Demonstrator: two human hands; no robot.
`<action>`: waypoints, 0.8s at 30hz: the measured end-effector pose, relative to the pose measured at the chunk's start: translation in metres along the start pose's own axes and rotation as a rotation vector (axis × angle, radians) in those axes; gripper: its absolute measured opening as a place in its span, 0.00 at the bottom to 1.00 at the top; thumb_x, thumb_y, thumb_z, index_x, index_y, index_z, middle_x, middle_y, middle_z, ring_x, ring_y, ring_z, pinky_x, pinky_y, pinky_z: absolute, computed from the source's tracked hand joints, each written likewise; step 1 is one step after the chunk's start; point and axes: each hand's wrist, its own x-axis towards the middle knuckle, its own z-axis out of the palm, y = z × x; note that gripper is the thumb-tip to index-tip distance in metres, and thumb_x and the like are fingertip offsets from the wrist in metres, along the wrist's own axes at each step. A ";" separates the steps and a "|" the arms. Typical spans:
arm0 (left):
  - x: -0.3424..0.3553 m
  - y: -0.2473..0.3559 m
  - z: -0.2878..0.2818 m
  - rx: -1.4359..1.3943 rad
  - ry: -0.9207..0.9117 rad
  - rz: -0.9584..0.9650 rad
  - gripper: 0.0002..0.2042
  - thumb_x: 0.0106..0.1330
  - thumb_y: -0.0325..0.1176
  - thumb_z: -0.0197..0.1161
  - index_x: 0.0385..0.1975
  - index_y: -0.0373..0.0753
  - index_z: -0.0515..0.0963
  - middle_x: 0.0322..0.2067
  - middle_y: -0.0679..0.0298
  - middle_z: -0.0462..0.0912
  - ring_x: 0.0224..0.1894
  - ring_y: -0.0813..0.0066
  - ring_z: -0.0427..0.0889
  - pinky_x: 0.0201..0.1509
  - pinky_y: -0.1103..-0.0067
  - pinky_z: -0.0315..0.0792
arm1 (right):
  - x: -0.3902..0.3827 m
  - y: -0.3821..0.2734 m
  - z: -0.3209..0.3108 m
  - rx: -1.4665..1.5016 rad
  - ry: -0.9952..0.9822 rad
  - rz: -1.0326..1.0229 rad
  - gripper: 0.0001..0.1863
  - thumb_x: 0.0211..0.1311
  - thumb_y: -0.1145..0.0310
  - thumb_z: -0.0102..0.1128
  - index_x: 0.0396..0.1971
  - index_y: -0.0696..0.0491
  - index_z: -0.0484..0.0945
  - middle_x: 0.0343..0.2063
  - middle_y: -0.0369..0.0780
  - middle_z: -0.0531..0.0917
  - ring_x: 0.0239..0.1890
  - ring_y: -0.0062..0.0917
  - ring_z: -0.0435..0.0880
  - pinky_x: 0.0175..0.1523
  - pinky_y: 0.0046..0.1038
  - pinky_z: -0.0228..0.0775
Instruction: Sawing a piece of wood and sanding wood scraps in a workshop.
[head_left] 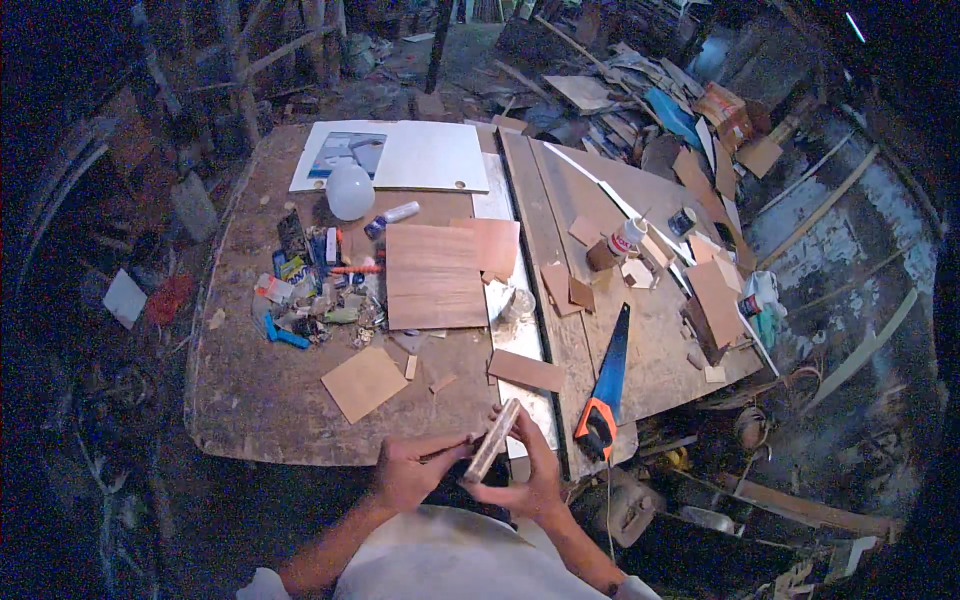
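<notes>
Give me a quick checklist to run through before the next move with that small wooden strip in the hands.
1. Strip held by both hands: ok. The left hand and right hand both grip the wooden strip.
2. Strip above the workbench edge, not over the floor: ok.
3. Handsaw within reach: ok, it lies just right of the hands, handle toward the person.
4. Saw teeth away from the fingers: ok, hands and saw are apart.
5. Bare bench space nearby: ok, in front of the left hand.
6. Strip free of cracks: cannot tell, too small.
</notes>
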 end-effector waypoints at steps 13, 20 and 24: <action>0.008 0.017 -0.016 0.051 -0.003 0.121 0.11 0.61 0.27 0.68 0.43 0.34 0.85 0.36 0.55 0.88 0.38 0.74 0.88 0.43 0.80 0.79 | 0.012 0.008 0.003 -0.030 0.036 -0.140 0.62 0.35 0.64 0.85 0.70 0.62 0.52 0.62 0.53 0.71 0.63 0.38 0.74 0.66 0.40 0.65; 0.008 0.019 -0.017 0.012 0.010 0.164 0.10 0.61 0.23 0.67 0.42 0.34 0.85 0.37 0.56 0.88 0.38 0.74 0.87 0.43 0.80 0.79 | 0.018 -0.008 0.007 0.094 0.081 -0.187 0.62 0.37 0.67 0.83 0.71 0.59 0.51 0.63 0.52 0.70 0.65 0.37 0.71 0.68 0.41 0.64; 0.015 0.021 -0.020 -0.052 0.000 0.088 0.10 0.60 0.23 0.67 0.42 0.34 0.85 0.36 0.56 0.88 0.38 0.74 0.88 0.45 0.80 0.80 | 0.013 0.013 0.012 0.116 0.000 -0.014 0.64 0.34 0.66 0.84 0.72 0.57 0.49 0.64 0.52 0.68 0.64 0.40 0.71 0.69 0.42 0.62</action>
